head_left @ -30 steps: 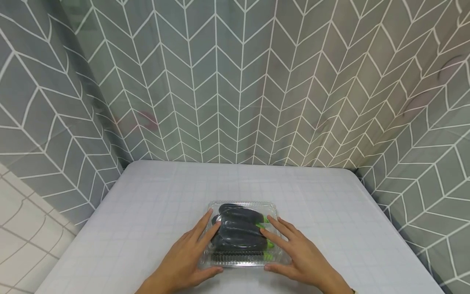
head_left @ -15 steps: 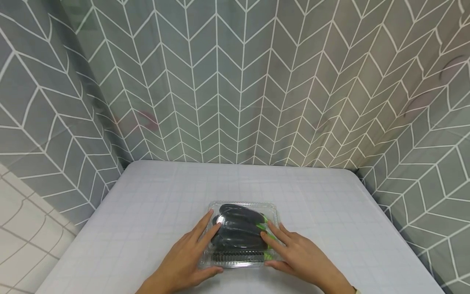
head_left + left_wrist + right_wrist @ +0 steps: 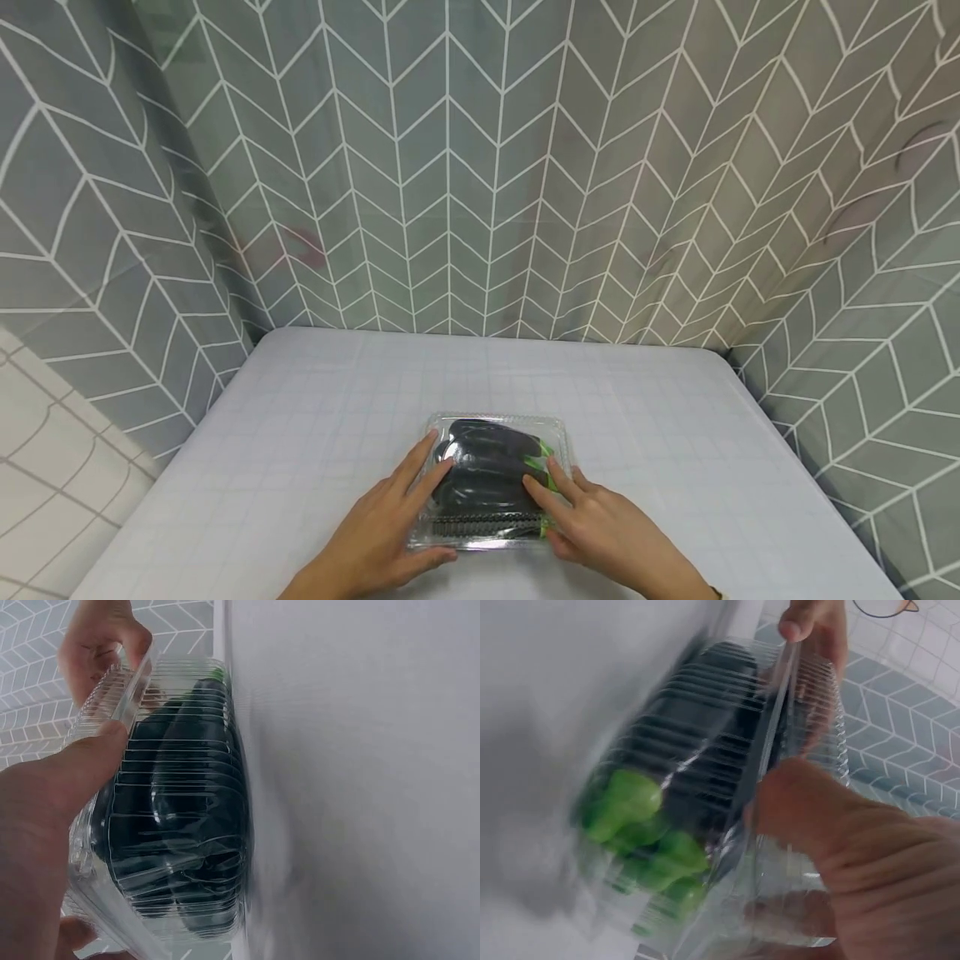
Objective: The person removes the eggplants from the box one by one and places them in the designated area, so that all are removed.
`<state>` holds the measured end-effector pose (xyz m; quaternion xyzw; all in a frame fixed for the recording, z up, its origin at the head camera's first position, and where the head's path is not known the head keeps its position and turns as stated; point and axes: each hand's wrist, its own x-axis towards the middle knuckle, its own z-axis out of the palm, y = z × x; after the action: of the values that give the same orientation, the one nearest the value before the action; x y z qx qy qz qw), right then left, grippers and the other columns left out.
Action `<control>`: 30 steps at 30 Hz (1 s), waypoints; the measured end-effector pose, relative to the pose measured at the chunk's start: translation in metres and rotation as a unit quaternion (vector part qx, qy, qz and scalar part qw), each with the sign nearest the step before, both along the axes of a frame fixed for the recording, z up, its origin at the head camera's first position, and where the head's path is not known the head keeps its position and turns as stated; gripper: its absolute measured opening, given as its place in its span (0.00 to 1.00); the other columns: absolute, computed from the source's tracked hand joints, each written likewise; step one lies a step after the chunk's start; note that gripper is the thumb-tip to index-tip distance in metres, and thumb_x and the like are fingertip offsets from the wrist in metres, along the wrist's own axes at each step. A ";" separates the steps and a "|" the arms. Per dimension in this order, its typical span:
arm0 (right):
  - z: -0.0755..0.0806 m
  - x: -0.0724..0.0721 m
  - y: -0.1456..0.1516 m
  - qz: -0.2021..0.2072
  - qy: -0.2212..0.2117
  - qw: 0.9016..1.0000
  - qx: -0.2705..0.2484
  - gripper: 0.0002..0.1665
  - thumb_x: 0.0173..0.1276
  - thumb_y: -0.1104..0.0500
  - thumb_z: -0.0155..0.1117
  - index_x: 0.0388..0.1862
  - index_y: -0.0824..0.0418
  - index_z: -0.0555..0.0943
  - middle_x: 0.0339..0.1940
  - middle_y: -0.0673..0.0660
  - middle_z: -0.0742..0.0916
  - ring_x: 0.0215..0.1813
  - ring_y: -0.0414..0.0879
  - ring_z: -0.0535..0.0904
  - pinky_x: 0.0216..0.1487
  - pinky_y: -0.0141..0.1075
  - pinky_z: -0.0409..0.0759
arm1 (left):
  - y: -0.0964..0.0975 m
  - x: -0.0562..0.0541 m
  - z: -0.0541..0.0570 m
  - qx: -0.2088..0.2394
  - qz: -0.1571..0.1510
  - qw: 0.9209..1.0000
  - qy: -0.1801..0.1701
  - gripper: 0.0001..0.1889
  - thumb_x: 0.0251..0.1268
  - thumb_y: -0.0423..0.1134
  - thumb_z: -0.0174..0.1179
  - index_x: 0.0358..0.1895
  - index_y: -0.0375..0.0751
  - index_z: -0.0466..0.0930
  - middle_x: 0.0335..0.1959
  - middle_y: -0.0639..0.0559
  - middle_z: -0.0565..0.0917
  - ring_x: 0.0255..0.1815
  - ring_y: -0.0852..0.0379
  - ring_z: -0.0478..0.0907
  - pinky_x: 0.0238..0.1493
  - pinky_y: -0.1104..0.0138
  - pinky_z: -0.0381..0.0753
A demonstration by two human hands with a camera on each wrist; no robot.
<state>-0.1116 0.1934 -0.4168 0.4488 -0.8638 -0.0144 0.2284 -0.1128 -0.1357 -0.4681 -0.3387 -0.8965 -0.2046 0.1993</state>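
A clear plastic clamshell container (image 3: 487, 545) lies on the table with several dark eggplants (image 3: 480, 469) inside, their green stem ends (image 3: 641, 825) toward the right. My left hand (image 3: 382, 521) grips its left side, fingers over the lid and thumb (image 3: 86, 761) against the rim at the front. On the right, my right hand (image 3: 607, 529) holds the near corner. Two of its fingertips rest on the lid, and its thumb (image 3: 795, 799) presses the front rim in the right wrist view. The lid covers the eggplants; whether its edge is fully snapped cannot be told.
The table (image 3: 337, 383) has a white cloth with a faint grid. Grey curtains (image 3: 480, 183) with white chevron lines hang behind it and on both sides. White tiles (image 3: 60, 475) show at the lower left.
My right hand has shifted slightly left, its thumb coming in against the container's front corner. The left hand keeps its hold, and the container stays nearly in place.
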 end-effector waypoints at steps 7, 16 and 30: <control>0.000 0.005 0.002 -0.031 -0.059 0.998 0.004 0.45 0.51 0.61 0.81 0.71 0.58 0.78 0.66 0.70 0.81 0.51 0.63 0.87 0.37 0.43 0.88 | -0.002 0.000 0.000 0.013 0.006 1.000 -0.021 0.57 0.52 0.69 0.73 0.82 0.46 0.59 0.85 0.43 0.48 0.70 0.43 0.73 0.55 0.50 0.84; -0.001 0.005 0.004 -0.041 -0.085 0.995 -0.013 0.41 0.57 0.62 0.74 0.73 0.56 0.77 0.68 0.68 0.80 0.53 0.61 0.87 0.39 0.45 0.88 | 0.006 0.002 -0.006 0.062 0.011 0.996 -0.068 0.56 0.54 0.65 0.75 0.83 0.47 0.58 0.86 0.41 0.45 0.77 0.41 0.64 0.59 0.47 0.81; -0.005 0.000 0.006 -0.014 -0.050 0.998 -0.047 0.37 0.54 0.62 0.70 0.68 0.57 0.80 0.65 0.68 0.83 0.39 0.55 0.89 0.31 0.41 0.87 | 0.006 0.001 -0.009 0.093 -0.001 0.993 -0.079 0.55 0.54 0.61 0.77 0.82 0.44 0.59 0.85 0.39 0.43 0.78 0.41 0.61 0.62 0.46 0.78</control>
<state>-0.1114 0.1997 -0.4215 0.4254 -0.8802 0.0454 0.2054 -0.1113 -0.1301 -0.4767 -0.3022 -0.8861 -0.3135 0.1586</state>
